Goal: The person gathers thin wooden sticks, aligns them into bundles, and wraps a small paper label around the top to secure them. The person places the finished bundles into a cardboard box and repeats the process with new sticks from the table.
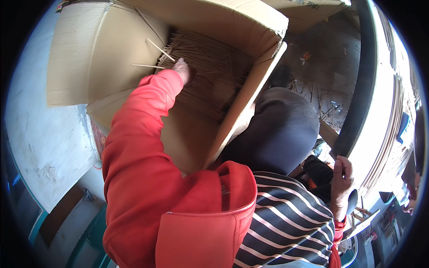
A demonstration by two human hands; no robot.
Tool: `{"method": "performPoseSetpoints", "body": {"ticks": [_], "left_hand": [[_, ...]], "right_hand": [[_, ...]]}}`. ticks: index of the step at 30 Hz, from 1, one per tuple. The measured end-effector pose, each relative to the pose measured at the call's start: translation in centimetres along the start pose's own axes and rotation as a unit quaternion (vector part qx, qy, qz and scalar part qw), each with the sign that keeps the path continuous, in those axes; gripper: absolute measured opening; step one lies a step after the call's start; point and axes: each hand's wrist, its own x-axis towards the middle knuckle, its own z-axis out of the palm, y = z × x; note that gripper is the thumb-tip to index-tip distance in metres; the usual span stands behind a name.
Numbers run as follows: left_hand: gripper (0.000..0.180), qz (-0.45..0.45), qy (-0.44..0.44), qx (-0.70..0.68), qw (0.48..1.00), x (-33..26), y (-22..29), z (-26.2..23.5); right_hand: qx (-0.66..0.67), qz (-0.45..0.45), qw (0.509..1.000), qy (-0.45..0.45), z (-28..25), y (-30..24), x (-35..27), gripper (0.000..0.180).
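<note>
My left hand [181, 71], at the end of a red sleeve, reaches down into a large open cardboard box [73, 53]. Its fingers look closed, partly hidden, at the left end of a layer of thin wooden sticks [210, 53]. Two paler sticks [160, 50] stick out leftward beside the hand, and it seems to grip them. My right hand [342, 183] is raised at the right of my body, outside the box. Its fingers are curled in, and nothing shows in them.
My dark-trousered knee [281, 129] stands against the box's right wall. Scattered sticks and scraps litter the floor [330, 105] beyond it. A dark bench edge with a pale surface [380, 98] runs along the right. At the left is a worn, pale blue-grey surface [44, 152].
</note>
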Motion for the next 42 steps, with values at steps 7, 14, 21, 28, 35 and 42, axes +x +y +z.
{"method": "performPoseSetpoints", "body": {"ticks": [7,14,21,28,35,42], "left_hand": [[0.024,0.154,0.000,-0.202,0.967,-0.6,1.8,-5.9],[0.030,0.037,0.004,-0.376,0.926,0.5,7.3,3.8],[0.040,0.010,-0.064,-0.351,0.934,-2.6,8.1,1.1],[0.045,-0.027,-0.040,-0.312,0.949,-2.1,11.2,-0.1],[0.031,-0.135,0.324,-0.350,0.869,2.1,16.5,9.4],[0.044,0.039,0.059,-0.311,0.948,-3.7,11.0,-1.6]], "right_hand": [[0.024,0.017,1.000,-0.002,0.0,0.3,-0.2,0.010],[0.030,0.039,0.999,-0.012,-0.2,0.4,-0.2,0.011],[0.061,0.053,0.997,0.010,0.1,0.0,-0.1,0.011],[0.056,0.057,0.997,-0.007,0.0,0.1,-0.3,0.012],[0.061,0.073,0.995,-0.013,0.0,0.1,-0.2,0.011],[0.052,0.056,0.997,-0.007,0.0,0.0,-0.2,0.011]]}}
